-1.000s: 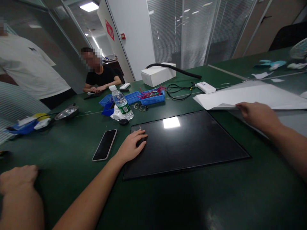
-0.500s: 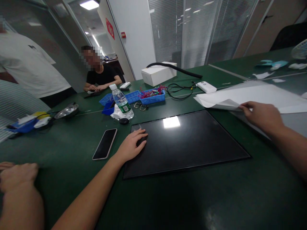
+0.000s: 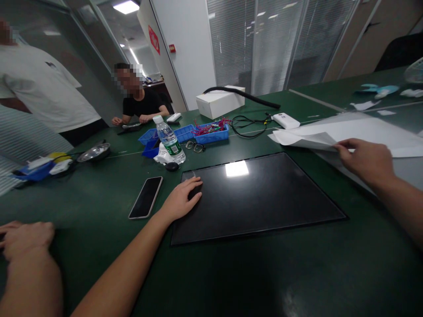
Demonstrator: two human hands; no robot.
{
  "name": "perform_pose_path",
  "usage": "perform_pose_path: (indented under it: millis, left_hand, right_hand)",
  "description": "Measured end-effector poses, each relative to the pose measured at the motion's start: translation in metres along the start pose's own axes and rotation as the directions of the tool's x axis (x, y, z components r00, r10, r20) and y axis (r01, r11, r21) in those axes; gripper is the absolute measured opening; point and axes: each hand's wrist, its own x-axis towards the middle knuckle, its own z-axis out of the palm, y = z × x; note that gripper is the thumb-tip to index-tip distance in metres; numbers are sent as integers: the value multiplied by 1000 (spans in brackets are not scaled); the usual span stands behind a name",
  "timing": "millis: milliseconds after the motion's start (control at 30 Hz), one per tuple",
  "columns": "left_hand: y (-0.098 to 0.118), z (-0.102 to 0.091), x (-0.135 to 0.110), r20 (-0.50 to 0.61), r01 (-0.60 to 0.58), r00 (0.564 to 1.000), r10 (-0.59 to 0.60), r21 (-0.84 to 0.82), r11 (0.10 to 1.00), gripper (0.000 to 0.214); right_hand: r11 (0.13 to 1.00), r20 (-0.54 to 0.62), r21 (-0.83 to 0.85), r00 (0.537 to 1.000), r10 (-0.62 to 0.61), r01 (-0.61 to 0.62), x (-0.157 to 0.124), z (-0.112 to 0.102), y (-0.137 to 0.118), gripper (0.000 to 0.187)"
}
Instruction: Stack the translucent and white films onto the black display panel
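A large black glossy panel [image 3: 261,193] lies flat on the green table [image 3: 231,273]. My left hand [image 3: 181,201] rests on its near left corner, fingers stretched out and holding nothing. My right hand [image 3: 365,160] is off to the right, past the panel's far right corner. Its fingers pinch the edge of a white paper sheet [image 3: 357,130], and the sheet's near left corner curls up off the table.
A black phone [image 3: 146,203] lies left of the panel. Behind it are a water bottle [image 3: 169,141], glasses [image 3: 194,147], blue trays [image 3: 198,132], a white box [image 3: 220,102] and cables [image 3: 246,124]. A co-worker's hand [image 3: 28,237] rests at the lower left; two other people are at the far left.
My right hand has shifted slightly right and lifted the sheet's edge, so its corner curls higher. My left hand has stayed on the panel.
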Motion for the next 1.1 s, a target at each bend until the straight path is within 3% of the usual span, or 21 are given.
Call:
perform_pose_path:
  millis: [467,833,1100]
  left_hand:
    - [-5,1,3,-26,53,998,-53,-7,999,48]
    - [-15,3,4,-52,93,994,-94,-24,995,47]
    - [-20,2,5,-72,127,989,-128,-10,992,49]
  right_hand:
    - [987,-43,1,986,161,-161,6,-5,-8,72]
    - [990,-13,93,994,106,-105,3,-3,-13,50]
    - [975,-87,220,995,49,-29,-11,-12,-37,45]
